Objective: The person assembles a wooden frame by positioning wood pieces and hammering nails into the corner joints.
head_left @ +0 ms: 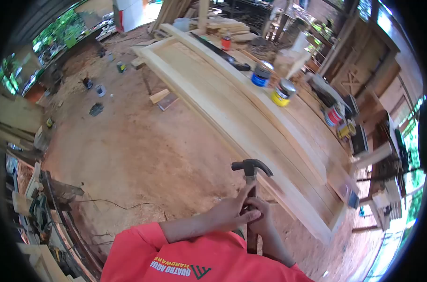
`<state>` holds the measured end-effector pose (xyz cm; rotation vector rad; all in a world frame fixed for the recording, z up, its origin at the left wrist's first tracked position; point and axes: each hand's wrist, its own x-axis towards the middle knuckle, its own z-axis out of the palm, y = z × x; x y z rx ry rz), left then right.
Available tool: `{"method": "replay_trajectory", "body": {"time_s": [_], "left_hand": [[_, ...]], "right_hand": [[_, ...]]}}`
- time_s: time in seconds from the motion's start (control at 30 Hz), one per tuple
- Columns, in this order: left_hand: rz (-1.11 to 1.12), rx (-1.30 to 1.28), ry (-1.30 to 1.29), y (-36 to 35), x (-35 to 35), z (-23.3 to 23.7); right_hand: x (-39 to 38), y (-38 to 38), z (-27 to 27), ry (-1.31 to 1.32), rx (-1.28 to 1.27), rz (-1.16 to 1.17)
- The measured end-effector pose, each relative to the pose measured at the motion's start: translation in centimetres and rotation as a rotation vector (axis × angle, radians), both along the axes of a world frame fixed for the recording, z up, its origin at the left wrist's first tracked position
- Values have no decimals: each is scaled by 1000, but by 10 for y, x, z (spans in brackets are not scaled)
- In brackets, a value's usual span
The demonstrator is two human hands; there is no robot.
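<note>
A claw hammer (251, 170) stands upright in front of my chest, its dark head up and its handle pointing down. My left hand (230, 211) reaches in from the left, its fingers closed about the upper handle. Just to the right and slightly lower, my right hand (260, 215) is wrapped round the same handle. Beyond the hammer head lies a long pale wooden panel (213, 101) with raised edge strips, running from upper left to lower right. The hammer head overlaps the panel's near edge in view; whether they touch I cannot tell.
Along the panel's far side stand a blue can (262, 74), a yellow can (283, 93), a red-and-white can (334, 115) and a red container (226, 41). Wood offcuts (164, 99) lie on the dirt floor. Timber and tools (39, 207) are at the left.
</note>
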<state>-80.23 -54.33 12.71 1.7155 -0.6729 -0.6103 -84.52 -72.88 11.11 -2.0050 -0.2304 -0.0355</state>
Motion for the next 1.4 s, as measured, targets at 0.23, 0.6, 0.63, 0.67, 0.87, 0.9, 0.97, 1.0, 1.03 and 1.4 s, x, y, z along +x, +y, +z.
{"method": "replay_trajectory", "body": {"time_s": [0.23,0.6,0.63,0.67,0.87,0.9,0.97,1.0,1.03,1.4], "left_hand": [[463,38,22,138,84,-27],[718,-244,206,302,319,-48],[720,-280,184,313,338,-46],[695,-238,207,327,357,-38],[591,89,-57,403,463,-12],[549,113,-19,414,480,-8],[435,158,39,432,523,-7],[453,73,49,439,545,-16],[479,-8,69,447,564,-28],[1153,-571,581,634,842,-126]], "right_hand": [[165,140,9,102,-16,525],[442,311,-7,154,38,604],[462,320,0,162,29,609],[482,330,9,169,16,617],[587,374,46,141,-176,660],[603,381,45,169,-201,655],[636,395,46,187,-203,631],[655,405,48,178,-181,627],[673,415,48,174,-154,632],[924,529,107,284,-281,71]]}}
